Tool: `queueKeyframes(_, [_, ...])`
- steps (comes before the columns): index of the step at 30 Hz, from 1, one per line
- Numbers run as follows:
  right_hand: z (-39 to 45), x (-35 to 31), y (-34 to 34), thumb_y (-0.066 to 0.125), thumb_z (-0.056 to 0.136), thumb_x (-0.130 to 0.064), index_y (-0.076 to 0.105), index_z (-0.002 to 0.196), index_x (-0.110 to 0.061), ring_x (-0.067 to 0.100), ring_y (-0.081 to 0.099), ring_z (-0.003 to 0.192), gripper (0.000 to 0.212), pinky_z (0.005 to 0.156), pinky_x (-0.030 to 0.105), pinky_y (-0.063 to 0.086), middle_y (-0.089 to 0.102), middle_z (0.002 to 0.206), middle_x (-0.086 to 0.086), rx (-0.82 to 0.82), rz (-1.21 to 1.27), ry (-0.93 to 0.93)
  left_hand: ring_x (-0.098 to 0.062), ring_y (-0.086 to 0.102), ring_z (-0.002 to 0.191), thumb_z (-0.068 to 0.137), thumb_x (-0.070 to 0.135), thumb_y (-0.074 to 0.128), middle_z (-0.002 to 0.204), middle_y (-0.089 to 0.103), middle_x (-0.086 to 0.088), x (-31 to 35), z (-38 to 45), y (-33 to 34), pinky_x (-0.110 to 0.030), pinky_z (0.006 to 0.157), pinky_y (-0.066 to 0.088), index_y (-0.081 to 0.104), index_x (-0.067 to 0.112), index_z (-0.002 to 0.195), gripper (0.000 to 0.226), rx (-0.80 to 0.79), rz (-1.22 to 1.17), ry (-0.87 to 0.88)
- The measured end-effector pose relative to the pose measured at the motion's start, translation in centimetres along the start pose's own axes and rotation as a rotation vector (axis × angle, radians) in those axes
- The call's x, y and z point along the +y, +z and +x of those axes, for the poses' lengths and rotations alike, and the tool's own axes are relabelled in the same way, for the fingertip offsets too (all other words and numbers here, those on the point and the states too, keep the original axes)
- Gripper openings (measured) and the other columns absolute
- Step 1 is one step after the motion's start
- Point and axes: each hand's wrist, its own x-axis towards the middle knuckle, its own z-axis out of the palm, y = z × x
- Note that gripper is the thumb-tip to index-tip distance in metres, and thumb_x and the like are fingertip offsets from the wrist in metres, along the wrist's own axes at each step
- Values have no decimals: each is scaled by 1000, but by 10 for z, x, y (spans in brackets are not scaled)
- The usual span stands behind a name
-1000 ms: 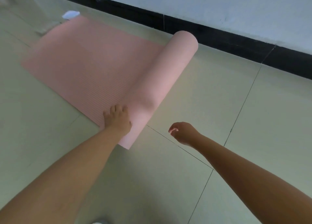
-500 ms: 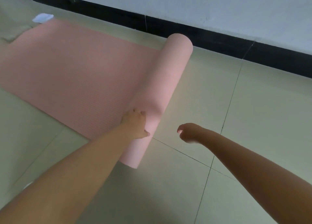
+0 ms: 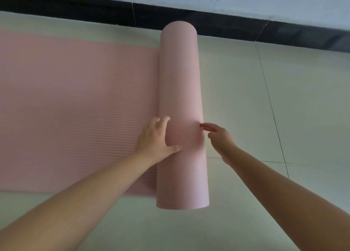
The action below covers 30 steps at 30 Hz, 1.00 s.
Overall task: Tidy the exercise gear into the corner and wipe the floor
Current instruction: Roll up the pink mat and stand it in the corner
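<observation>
A pink exercise mat lies on the pale tiled floor, partly rolled. Its rolled part (image 3: 180, 91) forms a thick tube running from near the wall toward me. The flat ribbed part (image 3: 75, 106) stretches away to the left. My left hand (image 3: 156, 137) rests against the left side of the roll, thumb spread across its lower front and fingers on the seam where the roll meets the flat mat. My right hand (image 3: 217, 135) touches the roll's right side with straight fingertips.
A black skirting strip (image 3: 236, 30) runs along the base of the light wall at the top. Pale floor tiles (image 3: 274, 118) with dark grout lines spread to the right of the roll and in front of me.
The view has swung so the roll now points straight away from me. My right hand has come in from the floor side to touch the roll. My left hand stays on the roll.
</observation>
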Motion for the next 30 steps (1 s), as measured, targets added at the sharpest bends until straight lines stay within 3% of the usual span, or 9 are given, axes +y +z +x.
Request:
queueKeyframes(5, [-29, -60, 65, 34, 91, 0, 56, 126, -15, 16, 54, 85, 44, 73, 19, 40, 57, 129, 5, -12, -37, -79, -26, 35, 135, 81, 13, 68, 144, 40, -13, -76, -6, -42, -32, 112, 27, 34, 9, 143, 71, -19, -234, -150])
queueKeyframes(7, [-36, -77, 84, 29, 89, 3, 57, 122, -15, 10, 52, 66, 48, 62, 15, 39, 63, 109, 5, -142, -27, -150, -28, 42, 132, 85, 5, 59, 142, 44, -15, -95, -7, -55, -37, 111, 34, 40, 7, 139, 57, 76, -382, -282])
queueKeyframes(9, [-40, -87, 95, 26, 86, 9, 60, 107, -12, 14, 57, 67, 45, 66, 12, 45, 61, 82, 2, -245, -1, -269, -28, 48, 127, 88, 4, 56, 137, 49, -16, -105, -9, -64, -38, 108, 38, 45, 3, 134, 47, 207, -459, -345])
queueKeyframes(11, [-35, -94, 101, 30, 86, 8, 64, 97, -10, 19, 56, 69, 40, 58, 14, 44, 59, 73, 1, -225, -38, -356, -27, 49, 126, 90, 9, 57, 133, 52, -16, -107, -13, -69, -35, 105, 35, 49, 1, 130, 42, 311, -415, -361])
queueKeyframes(14, [-10, -97, 99, 37, 87, 7, 66, 107, -1, 20, 50, 79, 36, 67, 22, 38, 54, 89, 1, -26, -137, -488, -30, 44, 127, 87, 17, 64, 131, 52, -19, -103, -17, -70, -34, 106, 31, 52, 0, 129, 47, 377, -286, -318])
queueKeyframes(17, [18, -85, 93, 36, 88, 2, 56, 123, -5, 25, 54, 107, 41, 82, 24, 39, 57, 114, 7, 42, -85, -307, -30, 42, 128, 78, 27, 74, 131, 50, -17, -99, -21, -59, -33, 108, 30, 52, 2, 130, 61, 330, -221, -330])
queueKeyframes(20, [27, -59, 91, 38, 92, -8, 48, 133, -9, 26, 48, 124, 42, 98, 31, 40, 50, 136, 10, -47, -70, -113, -27, 40, 127, 68, 50, 72, 130, 47, -14, -86, -30, -40, -30, 106, 29, 51, 8, 131, 78, 183, -196, -395])
queueKeyframes(24, [20, -33, 92, 41, 94, -10, 54, 128, -6, 25, 40, 131, 36, 109, 30, 31, 46, 140, 10, -74, -97, -161, -26, 35, 132, 79, 31, 72, 137, 43, -11, -71, -25, -35, -30, 108, 26, 42, 12, 137, 68, 157, -177, -455])
queueKeyframes(30, [8, -32, 99, 35, 95, -10, 52, 131, -17, 24, 38, 131, 40, 109, 33, 33, 46, 139, 6, -131, -68, -200, -24, 33, 132, 91, 14, 55, 146, 34, 1, -46, -26, -51, -31, 106, 34, 46, 30, 137, 49, 125, 186, -287])
